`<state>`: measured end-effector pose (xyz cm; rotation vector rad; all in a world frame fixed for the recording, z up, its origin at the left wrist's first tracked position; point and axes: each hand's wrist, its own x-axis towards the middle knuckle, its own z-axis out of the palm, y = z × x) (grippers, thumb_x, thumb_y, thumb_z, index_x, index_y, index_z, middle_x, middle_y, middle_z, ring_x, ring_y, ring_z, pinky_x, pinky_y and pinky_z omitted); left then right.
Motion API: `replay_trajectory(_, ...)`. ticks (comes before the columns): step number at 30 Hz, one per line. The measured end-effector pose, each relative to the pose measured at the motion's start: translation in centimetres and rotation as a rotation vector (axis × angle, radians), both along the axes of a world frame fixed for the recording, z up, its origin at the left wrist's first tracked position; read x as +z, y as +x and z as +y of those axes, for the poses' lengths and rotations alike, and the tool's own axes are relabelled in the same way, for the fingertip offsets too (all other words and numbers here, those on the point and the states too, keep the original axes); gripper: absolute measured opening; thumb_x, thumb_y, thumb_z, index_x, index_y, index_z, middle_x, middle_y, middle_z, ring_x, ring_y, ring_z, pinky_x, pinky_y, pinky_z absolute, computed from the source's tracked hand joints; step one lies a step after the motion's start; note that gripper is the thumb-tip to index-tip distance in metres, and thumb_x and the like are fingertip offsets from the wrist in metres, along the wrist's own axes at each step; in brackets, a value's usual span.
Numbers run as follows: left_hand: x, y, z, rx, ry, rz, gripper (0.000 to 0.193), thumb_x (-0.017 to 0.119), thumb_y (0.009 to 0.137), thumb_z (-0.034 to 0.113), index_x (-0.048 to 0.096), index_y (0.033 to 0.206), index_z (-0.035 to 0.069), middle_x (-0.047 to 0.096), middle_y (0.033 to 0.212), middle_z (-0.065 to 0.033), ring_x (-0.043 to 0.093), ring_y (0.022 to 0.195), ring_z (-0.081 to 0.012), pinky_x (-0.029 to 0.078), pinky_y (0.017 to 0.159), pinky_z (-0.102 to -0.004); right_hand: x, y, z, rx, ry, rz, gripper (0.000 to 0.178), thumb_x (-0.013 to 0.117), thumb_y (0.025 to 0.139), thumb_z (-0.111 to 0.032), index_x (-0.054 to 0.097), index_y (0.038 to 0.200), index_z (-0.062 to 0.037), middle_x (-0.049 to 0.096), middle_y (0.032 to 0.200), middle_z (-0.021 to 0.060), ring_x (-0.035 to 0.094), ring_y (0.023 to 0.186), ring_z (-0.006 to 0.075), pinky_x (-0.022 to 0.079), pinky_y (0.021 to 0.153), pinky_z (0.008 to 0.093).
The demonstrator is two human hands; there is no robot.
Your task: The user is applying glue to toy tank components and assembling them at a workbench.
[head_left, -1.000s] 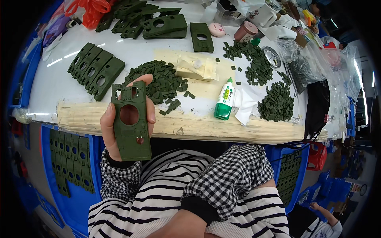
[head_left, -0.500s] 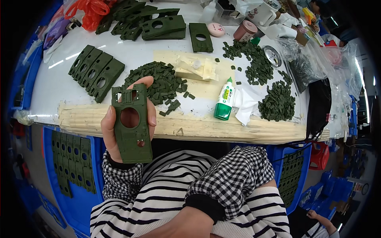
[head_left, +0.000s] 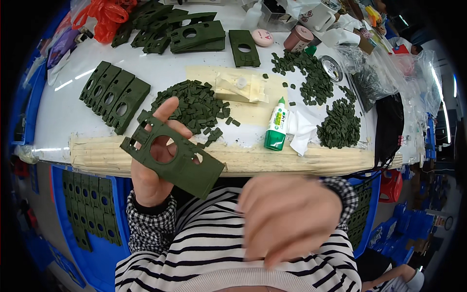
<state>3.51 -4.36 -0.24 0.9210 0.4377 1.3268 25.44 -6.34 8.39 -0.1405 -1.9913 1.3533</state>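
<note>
Your left hand (head_left: 151, 170) was raised in front of the surface (head_left: 68, 104), its grip grasping a dark green plastic plate (head_left: 172, 155) with a round hole. The plate was tilted, long axis running down toward the right, held clear of the surface, above your striped lap. Index finger pointed up behind the plate, thumb showed through the hole. Your right hand (head_left: 287, 216) was lower right of the plate, blurred, fingers spread downward and loose, holding nothing that I could see; not touching the plate.

Beyond the plate on the surface: a heap of small green pieces (head_left: 194, 104), touching nothing in hand. Up-left of the plate, a row of green plates (head_left: 114, 97) lay overlapped. Right of the plate, a green-and-white glue bottle (head_left: 276, 129) stood beside a white tissue (head_left: 304, 129). Further right, more green piece piles (head_left: 338, 124). Far edge: a stack of green plates (head_left: 194, 36), a red plastic bag (head_left: 104, 19). Below-left of the plate, a blue crate (head_left: 104, 243) held racked green plates. Clear bags (head_left: 384, 73) were crowded at the right end of the surface.
</note>
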Motion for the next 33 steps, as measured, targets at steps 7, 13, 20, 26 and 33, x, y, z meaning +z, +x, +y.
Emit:
replay_trajectory(7, -0.5, 0.7, 0.1, -0.07, -0.06, -0.001, 0.083, 0.084, 0.058, 0.033, 0.038, 0.12, 0.003, 0.047, 0.12, -0.0189, 0.056, 0.104, -0.023, 0.052, 0.088, -0.0383, -2.8, 11.3, 6.8, -1.112, 0.265, -0.743, 0.011, 0.064, 0.078, -0.005, 0.063, 0.085, 0.004, 0.065, 0.075, 0.0119, 0.062, 0.065, 0.0187, 0.048, 0.062, 0.0272)
replay_trajectory(13, -0.5, 1.4, -0.3, -0.114, -0.069, 0.014, 0.078, 0.084, 0.061, 0.025, 0.037, 0.12, 0.005, 0.046, 0.123, -0.0219, 0.054, 0.108, -0.0256, 0.053, 0.087, -0.039, -4.1, 11.6, 11.1, -0.936, 0.145, -0.992, 0.017, 0.069, 0.071, -0.011, 0.065, 0.081, 0.0018, 0.064, 0.07, 0.0128, 0.061, 0.062, 0.0221, 0.048, 0.06, 0.0292)
replay_trajectory(20, -0.8, 1.5, -0.6, -0.086, -0.052, 0.03, 0.075, 0.083, 0.063, 0.023, 0.036, 0.12, 0.005, 0.045, 0.125, -0.0228, 0.053, 0.11, -0.027, 0.05, 0.09, -0.0411, -3.9, 11.4, 13.2, -0.782, 0.141, -1.095, 0.012, 0.068, 0.069, -0.007, 0.062, 0.077, 0.0016, 0.061, 0.067, 0.0084, 0.057, 0.061, 0.0151, 0.046, 0.057, 0.0271)
replay_trajectory(26, -0.9, 2.2, -0.7, -0.091, -0.034, 0.092, 0.076, 0.083, 0.063, 0.023, 0.036, 0.12, 0.006, 0.045, 0.126, -0.0221, 0.051, 0.112, -0.0264, 0.048, 0.092, -0.0411, -3.5, 11.1, 12.4, -0.79, 0.231, -1.066, 0.012, 0.067, 0.07, -0.005, 0.06, 0.077, 0.0012, 0.061, 0.066, 0.0089, 0.058, 0.061, 0.0167, 0.046, 0.056, 0.0275)
replay_trajectory(33, -1.6, 1.9, -1.6, 0.076, -0.032, 0.226, 0.085, 0.083, 0.06, 0.038, 0.035, 0.125, 0.009, 0.043, 0.13, -0.0197, 0.047, 0.117, -0.0269, 0.043, 0.098, -0.0408, 1.4, 9.1, 7.2, -1.007, 0.488, -0.57, 0.011, 0.063, 0.071, -0.004, 0.067, 0.081, -0.0014, 0.066, 0.074, 0.0115, 0.064, 0.065, 0.0234, 0.051, 0.061, 0.0316)
